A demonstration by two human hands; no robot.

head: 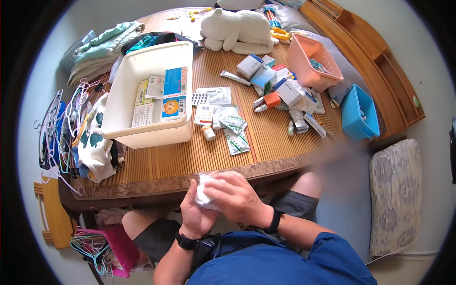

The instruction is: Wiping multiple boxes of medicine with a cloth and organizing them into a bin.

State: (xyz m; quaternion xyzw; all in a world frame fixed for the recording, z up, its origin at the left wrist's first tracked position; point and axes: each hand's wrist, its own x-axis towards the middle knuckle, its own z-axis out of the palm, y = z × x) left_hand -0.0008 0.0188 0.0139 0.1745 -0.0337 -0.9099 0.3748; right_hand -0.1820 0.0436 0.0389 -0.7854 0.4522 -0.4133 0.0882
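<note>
My left hand cups a small clear plastic bag with white contents, just in front of the bed's near edge. Over the bag lies my right hand, its fingers pressed on the top and covering part of it. What the white contents are cannot be made out. Beyond my hands, foil sachets with green stripes lie on the bamboo mat. A white bottle with an orange label rests on its side near them, beside a small medicine box.
A cream plastic bin holding medicine boxes stands at left. Medicine boxes are heaped at right, near a pink basket and a blue basket. Clothes hangers crowd the left edge; a white plush toy lies behind.
</note>
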